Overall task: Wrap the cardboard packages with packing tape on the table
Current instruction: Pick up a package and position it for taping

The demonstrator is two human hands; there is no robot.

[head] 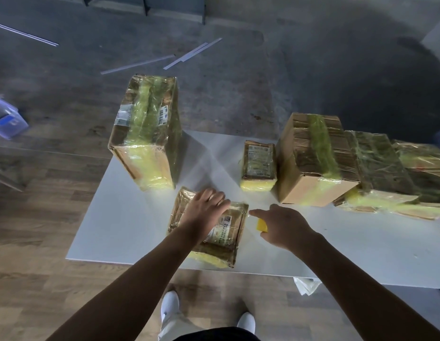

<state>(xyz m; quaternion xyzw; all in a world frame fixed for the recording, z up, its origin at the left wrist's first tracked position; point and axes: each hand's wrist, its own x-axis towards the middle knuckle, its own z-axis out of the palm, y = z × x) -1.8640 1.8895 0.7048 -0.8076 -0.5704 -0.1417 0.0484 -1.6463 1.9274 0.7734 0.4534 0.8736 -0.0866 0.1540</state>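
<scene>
Both arms are in shot now. The left forearm (145, 271) is bare from the lower edge of the picture right up to the wrist, and the right forearm (349, 274) is the same, each long and lean through the wide lens. The left grip (205, 210) is bare, and so is the right grip (285, 226). Down below is a pair of white shoes. The left shoe (170, 303) is rounded and smooth at the toe, and the right shoe (246, 322) matches it. Above the left one is a pale, off-white trouser leg (176, 324), loose in the cloth. At the very bottom sits a strip of black garment (214, 335), its kind impossible to tell.
</scene>
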